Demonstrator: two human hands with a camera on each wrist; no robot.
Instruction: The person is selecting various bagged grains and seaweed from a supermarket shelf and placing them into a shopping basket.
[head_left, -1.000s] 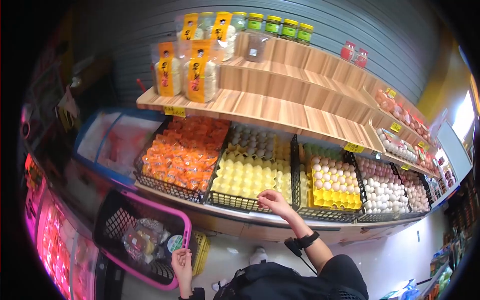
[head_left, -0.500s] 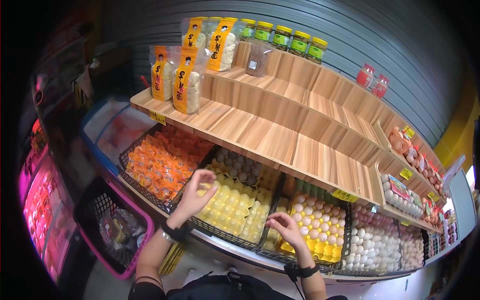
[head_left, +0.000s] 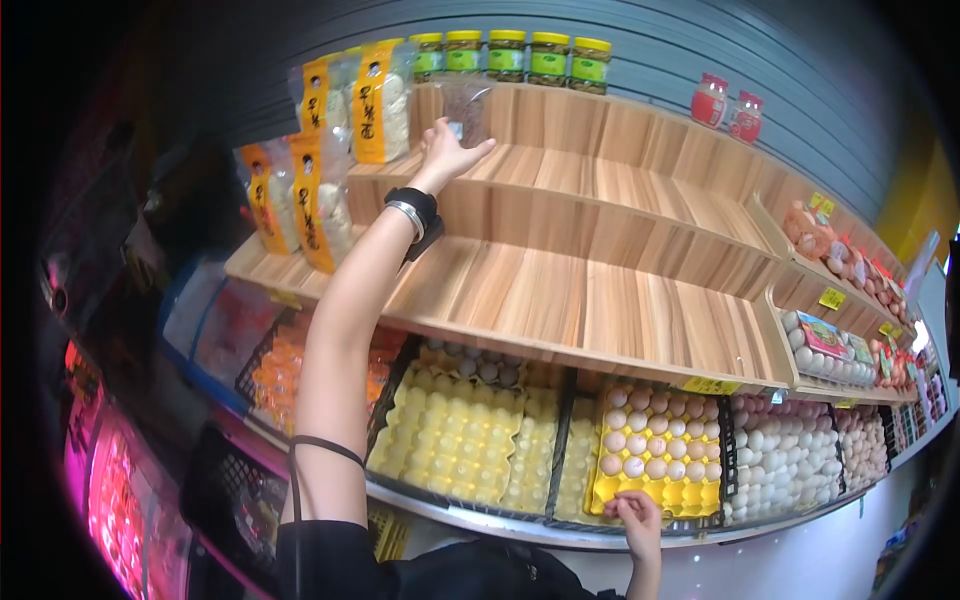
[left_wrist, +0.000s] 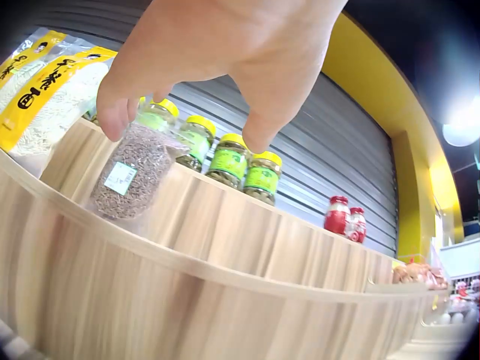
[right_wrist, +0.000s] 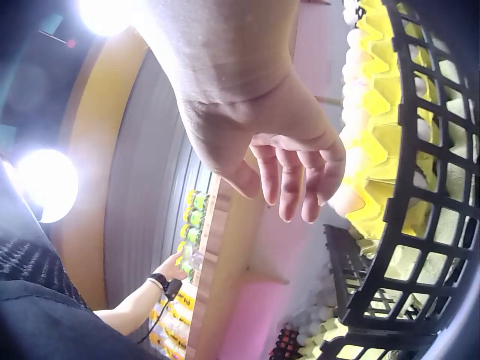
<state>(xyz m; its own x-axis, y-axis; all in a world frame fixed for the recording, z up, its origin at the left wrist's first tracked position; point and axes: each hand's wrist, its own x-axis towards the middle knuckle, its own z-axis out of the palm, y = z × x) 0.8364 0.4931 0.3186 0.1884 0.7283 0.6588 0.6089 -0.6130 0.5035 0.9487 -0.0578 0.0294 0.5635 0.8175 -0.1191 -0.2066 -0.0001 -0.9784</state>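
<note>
My left hand (head_left: 452, 158) reaches up to a clear bag of small brown grains (left_wrist: 131, 176) standing on the upper wooden shelf. In the left wrist view the thumb (left_wrist: 262, 135) and fingers (left_wrist: 116, 109) are spread wide apart, with the fingertips right at the top of the bag. The bag has a white label and leans against the shelf back. My right hand (head_left: 638, 515) hangs with loosely bent fingers by the front of a yellow egg tray (head_left: 660, 495), holding nothing.
Noodle bags (head_left: 375, 105) stand left of the grain bag, and yellow-lidded jars (head_left: 507, 55) line the top behind it. Red jars (head_left: 710, 100) are further right. Below the shelf (head_left: 560, 290) sit crates of eggs (head_left: 780, 455). A pink-rimmed basket (head_left: 225, 535) stands low at the left.
My left hand has risen from the basket, past the egg crates, to the bag of grains on the upper shelf. My right hand has moved right, to the yellow egg tray.
</note>
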